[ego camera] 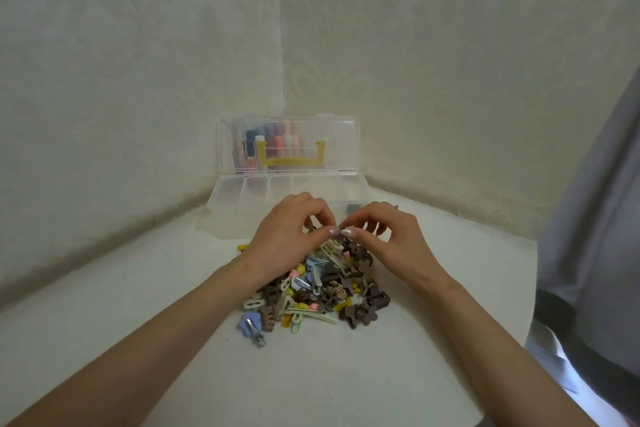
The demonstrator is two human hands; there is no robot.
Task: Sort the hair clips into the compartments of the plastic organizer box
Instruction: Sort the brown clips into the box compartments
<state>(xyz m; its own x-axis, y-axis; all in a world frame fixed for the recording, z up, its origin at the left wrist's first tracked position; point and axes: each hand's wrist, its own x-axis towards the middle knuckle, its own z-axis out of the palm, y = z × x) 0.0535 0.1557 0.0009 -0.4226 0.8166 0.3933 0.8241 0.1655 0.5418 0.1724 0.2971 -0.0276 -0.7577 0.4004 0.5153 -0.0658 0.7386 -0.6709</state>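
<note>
Hands meet just above the far edge of a heap of small plastic hair clips in brown, cream, yellow, pale blue, pink & green, piled mid white tabletop. Left hand & right hand both have fingers curled, w/ thumb & forefinger tips drawn tight together. Btwn the two thumbs a small dark clip is pinched from both sides. It is mostly hidden by the fingertips, so its shape can't be told. The other fingers of each hand arch loosely over the heap; whether they touch it can't be told.

Just behind the hands stands a clear plastic organizer box, open, its lid upright in the wall corner w/ a yellow carry handle on it. A row of compartments runs across the tray. Coloured items show through the lid's left side, too blurred to name. One dark piece looks to sit in the rightmost compartment, near the right hand's knuckles.

At the heap's near-left edge lies a blue flower-shaped clip w/ a metal snap; at near-right, brown star-shaped clips. A yellow clip pokes out beside the left wrist. Grey fabric fills the right edge. Pale patterned wallpaper covers both walls.
</note>
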